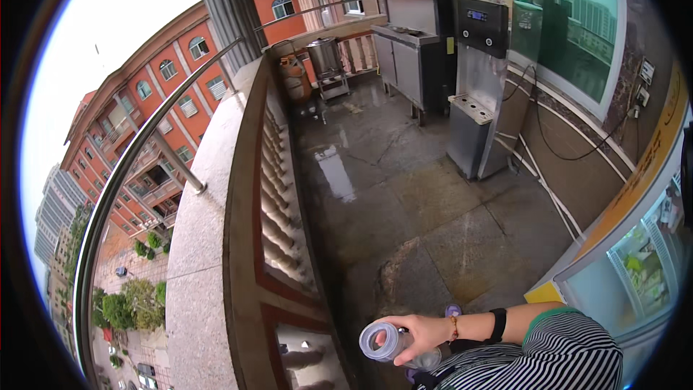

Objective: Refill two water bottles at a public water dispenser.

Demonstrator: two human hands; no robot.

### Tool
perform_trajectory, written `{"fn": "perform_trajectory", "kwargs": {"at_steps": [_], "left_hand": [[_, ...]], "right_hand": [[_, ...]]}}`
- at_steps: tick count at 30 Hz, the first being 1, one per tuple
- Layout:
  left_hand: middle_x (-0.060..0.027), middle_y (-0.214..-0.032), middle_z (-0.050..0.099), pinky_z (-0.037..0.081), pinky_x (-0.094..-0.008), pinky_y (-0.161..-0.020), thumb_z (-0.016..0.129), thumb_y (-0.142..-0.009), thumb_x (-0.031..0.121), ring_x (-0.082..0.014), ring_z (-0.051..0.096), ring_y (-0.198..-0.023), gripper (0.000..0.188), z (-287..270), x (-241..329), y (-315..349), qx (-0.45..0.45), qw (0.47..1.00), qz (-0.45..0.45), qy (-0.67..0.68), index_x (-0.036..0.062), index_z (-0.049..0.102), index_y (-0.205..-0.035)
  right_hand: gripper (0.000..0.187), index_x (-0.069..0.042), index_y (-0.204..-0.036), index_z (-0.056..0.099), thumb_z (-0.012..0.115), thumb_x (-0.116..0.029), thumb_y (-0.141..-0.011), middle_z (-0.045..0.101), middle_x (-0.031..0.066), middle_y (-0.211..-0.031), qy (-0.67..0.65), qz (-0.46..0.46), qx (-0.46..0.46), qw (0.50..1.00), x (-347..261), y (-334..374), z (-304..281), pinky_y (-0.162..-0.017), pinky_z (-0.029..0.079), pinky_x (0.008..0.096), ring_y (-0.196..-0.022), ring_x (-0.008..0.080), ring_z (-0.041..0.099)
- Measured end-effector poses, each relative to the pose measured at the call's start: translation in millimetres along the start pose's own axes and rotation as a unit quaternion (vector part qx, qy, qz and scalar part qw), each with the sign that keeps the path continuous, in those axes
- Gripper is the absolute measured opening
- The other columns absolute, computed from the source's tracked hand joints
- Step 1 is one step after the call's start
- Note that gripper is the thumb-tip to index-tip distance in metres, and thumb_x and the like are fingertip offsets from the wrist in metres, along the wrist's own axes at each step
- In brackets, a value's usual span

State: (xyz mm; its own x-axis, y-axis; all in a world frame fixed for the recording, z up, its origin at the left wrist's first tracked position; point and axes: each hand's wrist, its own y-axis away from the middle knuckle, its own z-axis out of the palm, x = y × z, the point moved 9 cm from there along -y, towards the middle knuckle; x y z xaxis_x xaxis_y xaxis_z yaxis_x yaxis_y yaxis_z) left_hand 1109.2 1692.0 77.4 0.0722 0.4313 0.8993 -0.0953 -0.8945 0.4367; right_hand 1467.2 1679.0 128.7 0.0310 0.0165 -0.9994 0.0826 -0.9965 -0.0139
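Observation:
My right hand (420, 334) comes in from the lower right, with a black band and a beaded bracelet at the wrist. It is closed around a clear jar (377, 345), whose round mouth faces up with no lid on it. Part of the jar's see-through body shows below my thumb; my fingers cover the rest. My left hand is out of the picture. Farther ahead to the right stands a metal drinking water dispenser (478, 90) with a black front panel and a drip tray.
A stone balustrade (198, 245) with a metal rail (119, 180) runs along my left. Beyond the dispenser are a large steel unit (411, 50) and a metal pot (325, 58) on a stand. A glass-doored fridge (635, 267) is close on my right. Wet patches (336, 173) mark the floor.

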Motion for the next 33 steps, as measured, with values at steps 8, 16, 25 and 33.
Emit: {"fn": "perform_trajectory", "kwargs": {"at_steps": [8,16,25,33], "left_hand": [[-0.0066,-0.097,0.066,0.047,-0.0452,-0.088,0.06,-0.087,0.045,-0.022,0.06,-0.092,0.034,277.6,24.7,-141.2,-0.179,0.903,-0.057,0.387,0.0154,0.061,-0.102],[-0.0076,-0.103,0.064,0.051,-0.0329,-0.083,0.073,-0.074,0.048,-0.0234,0.06,-0.094,0.057,328.6,98.6,-269.8,-0.071,0.847,0.009,0.527,0.0022,0.059,-0.105],[-0.0264,-0.127,0.047,0.041,-0.0364,-0.103,0.058,-0.091,0.026,-0.031,0.049,-0.118,0.055,248.4,250.6,-335.9,-0.051,0.833,0.343,0.43,-0.0096,0.038,-0.128],[-0.0152,-0.116,0.057,0.046,-0.0385,-0.097,0.057,-0.091,0.031,-0.03,0.054,-0.108,0.038,466.2,245.2,-475.8,-0.159,0.858,0.223,0.434,0.0012,0.053,-0.115]], "right_hand": [[0.07,-0.002,-0.128,0.045,0.08,-0.02,-0.07,0.055,0.0054,-0.117,-0.065,-0.037,0.055,0.996,20.2,12.8,-133.0,-0.097,0.039,0.0306,-0.11,0.0147,0.051],[0.07,-0.002,-0.123,0.048,0.083,-0.021,-0.066,0.057,0.0075,-0.113,0.028,0.004,0.261,0.965,24.2,84.7,-358.2,-0.095,0.043,0.0305,-0.106,0.0174,0.054],[0.064,-0.002,-0.116,0.053,0.082,-0.012,-0.06,0.059,0.0043,-0.108,-0.098,0.028,0.426,0.899,54.6,75.9,-525.5,-0.092,0.042,0.0295,-0.102,0.0144,0.056],[0.066,-0.002,-0.117,0.051,0.082,-0.011,-0.059,0.058,0.0044,-0.109,-0.057,0.001,0.445,0.894,28.1,-38.5,-635.6,-0.092,0.042,0.0293,-0.102,0.0137,0.055]]}}
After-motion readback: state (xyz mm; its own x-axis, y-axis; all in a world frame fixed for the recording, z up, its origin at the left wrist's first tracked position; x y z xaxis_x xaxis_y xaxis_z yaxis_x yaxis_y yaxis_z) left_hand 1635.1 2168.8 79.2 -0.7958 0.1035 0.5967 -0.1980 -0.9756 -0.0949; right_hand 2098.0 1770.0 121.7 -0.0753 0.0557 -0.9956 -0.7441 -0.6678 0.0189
